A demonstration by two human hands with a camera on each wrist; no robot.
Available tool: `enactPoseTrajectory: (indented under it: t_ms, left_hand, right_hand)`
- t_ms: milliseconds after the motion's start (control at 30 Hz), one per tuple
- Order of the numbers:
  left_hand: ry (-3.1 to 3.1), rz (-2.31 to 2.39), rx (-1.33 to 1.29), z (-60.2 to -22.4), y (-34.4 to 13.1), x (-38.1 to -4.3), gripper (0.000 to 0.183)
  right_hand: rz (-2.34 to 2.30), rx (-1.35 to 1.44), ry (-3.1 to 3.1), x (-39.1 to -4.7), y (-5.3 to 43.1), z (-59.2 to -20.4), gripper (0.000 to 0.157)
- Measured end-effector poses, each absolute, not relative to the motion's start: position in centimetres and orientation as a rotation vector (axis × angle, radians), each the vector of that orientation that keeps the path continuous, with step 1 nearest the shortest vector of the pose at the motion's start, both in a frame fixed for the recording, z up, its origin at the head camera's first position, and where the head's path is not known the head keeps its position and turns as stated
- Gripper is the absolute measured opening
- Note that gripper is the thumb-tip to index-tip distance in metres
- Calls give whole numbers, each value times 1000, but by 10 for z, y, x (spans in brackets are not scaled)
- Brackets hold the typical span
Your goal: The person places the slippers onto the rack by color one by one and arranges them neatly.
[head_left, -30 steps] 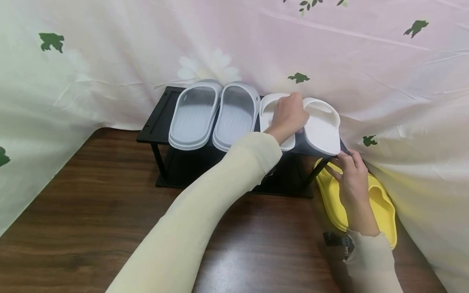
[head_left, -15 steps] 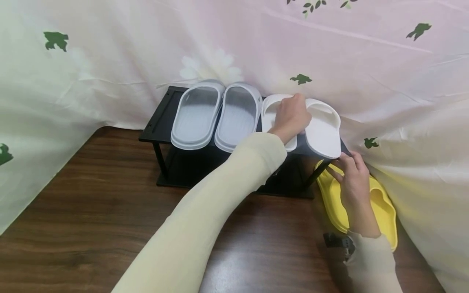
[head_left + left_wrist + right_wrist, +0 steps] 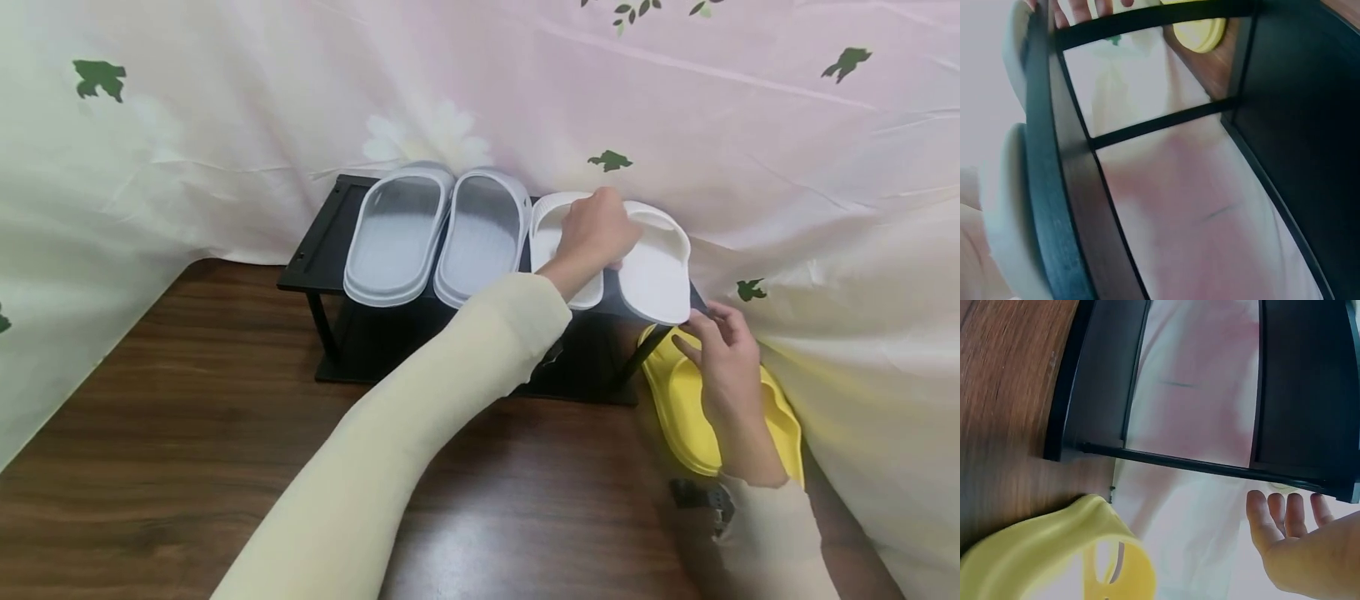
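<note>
Two white clogs point(image 3: 655, 275) stand side by side on the top shelf of a black shoe rack point(image 3: 315, 258). My left hand point(image 3: 597, 229), fingers curled, grips the inner side of the left white clog point(image 3: 551, 237) and reaches over the edge of the right one. Its fingertips are hidden beneath the hand. My right hand point(image 3: 727, 367) is at the rack's right front corner, fingertips touching the shelf edge and thumb spread apart. In the right wrist view, the fingers point(image 3: 1294, 515) meet the rack's end bar.
Two grey clogs point(image 3: 393, 237) stand left of the white pair on the same shelf. Yellow clogs point(image 3: 686, 408) lie on the wooden floor point(image 3: 187, 467) right of the rack, partly behind my right arm. A patterned cloth point(image 3: 300, 83) hangs close behind.
My left hand shifts slightly right, over the right white clog's edge. My right hand moves a little outward at the rack corner, its thumb farther from the shelf. The clogs stay nearly in place.
</note>
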State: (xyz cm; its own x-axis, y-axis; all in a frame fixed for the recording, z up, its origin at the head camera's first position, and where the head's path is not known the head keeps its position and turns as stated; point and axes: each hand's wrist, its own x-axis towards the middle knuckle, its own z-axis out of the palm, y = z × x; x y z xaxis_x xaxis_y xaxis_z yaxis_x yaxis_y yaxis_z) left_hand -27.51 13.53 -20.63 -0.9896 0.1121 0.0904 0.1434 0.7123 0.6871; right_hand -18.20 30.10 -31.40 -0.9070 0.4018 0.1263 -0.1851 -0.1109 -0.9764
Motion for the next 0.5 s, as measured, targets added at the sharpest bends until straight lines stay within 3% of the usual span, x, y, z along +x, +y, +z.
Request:
enactPoseTrajectory:
  t_ms: [100,267,500]
  left_hand:
    - [-2845,-1122,-286,-205,134,-270,19]
    - [-2808,-1132,-378,-203,128,-256,8]
    - [-2777,-1190,-543,-200,110,-235,25]
  right_hand:
    - [2049,-224,-1770,-181,303,-311,11]
    - [2022,-161,-1745,-181,306,-304,9]
    - [1805,-165,-1966,-176,313,-302,16]
